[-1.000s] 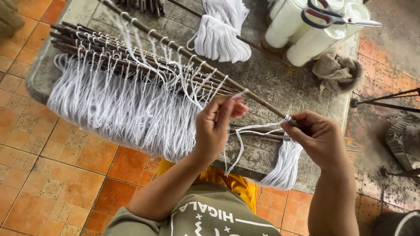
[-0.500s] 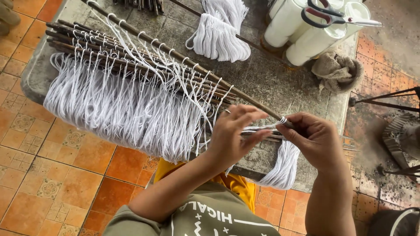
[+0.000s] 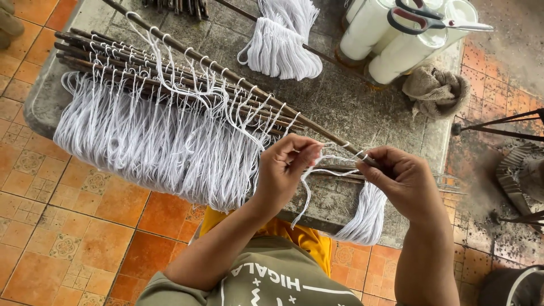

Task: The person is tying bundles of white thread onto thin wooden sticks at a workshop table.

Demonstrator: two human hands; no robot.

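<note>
White string (image 3: 309, 187) is pinched in the left hand (image 3: 286, 170), and a loop of it hangs down past the wrist. The fingers (image 3: 306, 150) of that hand are closed tight on the string. From there the string runs across to the right hand (image 3: 405, 181). The right hand is curled shut around the near end of a long brown stick (image 3: 226, 76), and the stick's tip is hidden inside it. You cannot see how the string goes around the stick there.

The stick lies slanted across a grey stone counter (image 3: 362, 107), and its far end is cut off at the top. Little string loops sit along it. Under it is a pile of more sticks (image 3: 113, 62) with lots of white strings (image 3: 153, 141) hanging over the counter's edge. Another bunch of strings (image 3: 362, 218) hangs below the right hand, partly hidden by it.

Far back lie a white bundle (image 3: 280, 39), some white spools (image 3: 396, 39) cut off at the top, scissors (image 3: 430, 20) on them, and a crumpled cloth (image 3: 433, 90).
</note>
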